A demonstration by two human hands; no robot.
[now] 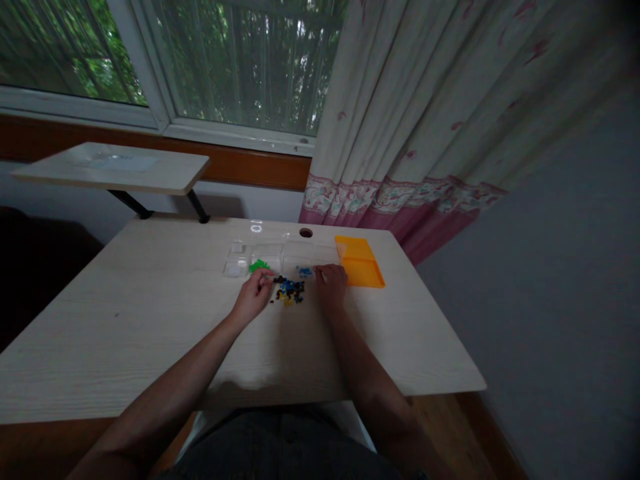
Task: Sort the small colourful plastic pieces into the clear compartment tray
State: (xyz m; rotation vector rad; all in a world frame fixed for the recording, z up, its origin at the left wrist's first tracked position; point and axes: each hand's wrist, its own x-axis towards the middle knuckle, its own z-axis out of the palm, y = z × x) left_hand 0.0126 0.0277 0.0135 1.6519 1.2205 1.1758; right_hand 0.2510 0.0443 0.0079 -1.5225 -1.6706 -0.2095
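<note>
A small heap of mixed beads, blue, yellow and dark, lies on the pale wooden table between my hands. My left hand rests just left of the heap, fingers curled in a pinch by the green beads; what it pinches is too small to make out. My right hand lies right of the heap, fingers bent together near a few blue beads. A clear compartment box sits right behind both hands, with green beads in one cell.
An orange lid or tray lies at the box's right. A round cable hole is in the table near its far edge. A smaller side table stands behind at left under the window. A curtain hangs at right.
</note>
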